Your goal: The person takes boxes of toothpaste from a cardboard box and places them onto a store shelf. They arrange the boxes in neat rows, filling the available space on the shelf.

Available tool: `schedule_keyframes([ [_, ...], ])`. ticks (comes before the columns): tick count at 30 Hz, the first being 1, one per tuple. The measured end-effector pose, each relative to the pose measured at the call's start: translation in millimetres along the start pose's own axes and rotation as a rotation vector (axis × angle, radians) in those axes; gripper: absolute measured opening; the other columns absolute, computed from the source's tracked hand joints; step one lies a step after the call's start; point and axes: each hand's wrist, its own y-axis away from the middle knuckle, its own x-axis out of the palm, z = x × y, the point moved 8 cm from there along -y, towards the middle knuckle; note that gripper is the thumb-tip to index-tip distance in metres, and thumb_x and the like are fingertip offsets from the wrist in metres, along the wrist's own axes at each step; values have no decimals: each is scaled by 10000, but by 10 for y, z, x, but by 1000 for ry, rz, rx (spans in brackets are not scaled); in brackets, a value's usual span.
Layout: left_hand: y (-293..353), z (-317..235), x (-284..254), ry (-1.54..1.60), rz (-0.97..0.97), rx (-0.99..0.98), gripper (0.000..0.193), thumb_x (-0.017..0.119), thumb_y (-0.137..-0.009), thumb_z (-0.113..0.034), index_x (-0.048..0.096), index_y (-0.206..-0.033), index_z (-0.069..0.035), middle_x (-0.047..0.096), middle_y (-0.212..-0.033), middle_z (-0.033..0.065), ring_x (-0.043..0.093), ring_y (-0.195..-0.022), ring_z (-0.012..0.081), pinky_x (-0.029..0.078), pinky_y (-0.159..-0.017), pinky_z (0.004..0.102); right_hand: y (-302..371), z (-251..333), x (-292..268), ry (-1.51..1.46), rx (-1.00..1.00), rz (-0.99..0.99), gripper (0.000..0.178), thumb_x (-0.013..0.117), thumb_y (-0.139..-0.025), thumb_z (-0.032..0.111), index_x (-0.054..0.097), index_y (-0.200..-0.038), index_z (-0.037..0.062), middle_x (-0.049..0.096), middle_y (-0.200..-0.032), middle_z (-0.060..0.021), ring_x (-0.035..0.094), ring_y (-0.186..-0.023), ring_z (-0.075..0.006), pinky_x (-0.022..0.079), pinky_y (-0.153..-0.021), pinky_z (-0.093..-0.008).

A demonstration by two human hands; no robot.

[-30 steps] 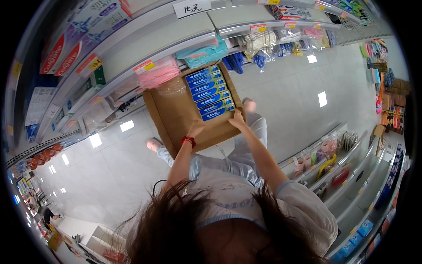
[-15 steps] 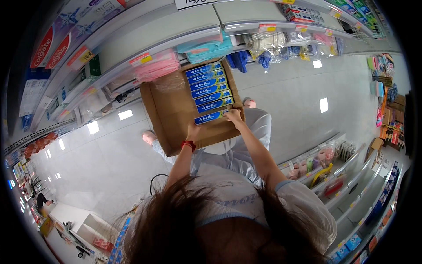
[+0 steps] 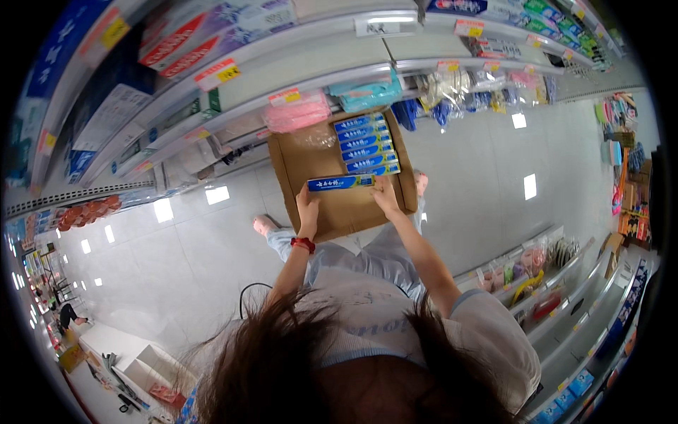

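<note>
A blue toothpaste box (image 3: 341, 183) is held level over an open brown cardboard carton (image 3: 347, 215). At its left end, the fingers of my left hand (image 3: 308, 210) are closed on it; a red band circles that wrist. My right hand (image 3: 385, 198) grips the right end, with the thumb near the box's edge. Just beyond, several matching toothpaste boxes (image 3: 369, 150) lie in a stacked row along the carton's far right side. Some clear plastic wrap (image 3: 319, 136) sits in the carton's far left part.
Store shelves (image 3: 339, 42) run along the far side, bearing large toothpaste cartons (image 3: 219, 32). Folded pink towels (image 3: 298, 113) and teal towels (image 3: 367, 92) lie on a lower shelf by the carton. Another shelf unit (image 3: 565, 311) stands at the right. Pale tiled floor (image 3: 487, 177) lies between.
The toothpaste box has come away from the row and shifted left within the carton, with both hands on it. The whole view has swung, so shelves and carton appear farther right.
</note>
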Motion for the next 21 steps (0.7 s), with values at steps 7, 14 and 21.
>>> schedule_keyframes([
  [7,473,-2002,-253,319,-81,504,591,439,-680,88,440,-1257,-41,402,-1178,62,386,-1157,178,308,-962,300,457,1635,-46,-349,-344,30,502,558,-679,-91,434,-1149,34,446,-1184,-62,434,-1126,-177,368,-921,-328],
  [14,1389,-3657,-226,372,-124,1005,615,500,-699,55,347,-1294,35,334,-1207,92,346,-1147,211,287,-965,328,1296,3474,-715,-695,-871,34,529,521,-709,-89,376,-1212,-9,376,-1281,-170,342,-1222,-256,233,-1017,-372],
  [21,1968,-5214,-216,-200,-377,1567,643,533,-685,9,315,-1287,67,421,-1198,214,359,-1089,307,277,-935,393,1571,4800,-1215,-360,-1416,-120,622,533,-724,-31,263,-1271,-147,284,-1338,-266,285,-1256,-331,206,-1032,-402],
])
